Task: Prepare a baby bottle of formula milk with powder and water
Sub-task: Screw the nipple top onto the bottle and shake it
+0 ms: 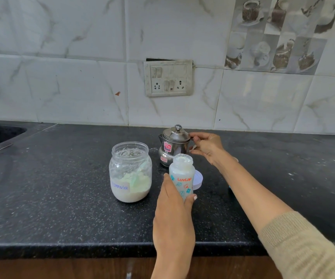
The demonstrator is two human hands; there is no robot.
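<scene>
Steel pot just behind upright bottle; right hand curling at handle, left hand gripping bottle.

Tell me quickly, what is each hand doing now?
Left hand: holds the baby bottle, fingers curled round it.
Right hand: at the steel jug handle, fingers curled round it.

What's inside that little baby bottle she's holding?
The open baby bottle shows white powder at its mouth. Its frosted wall and the left hand gripping it hide how far down that goes.
</scene>
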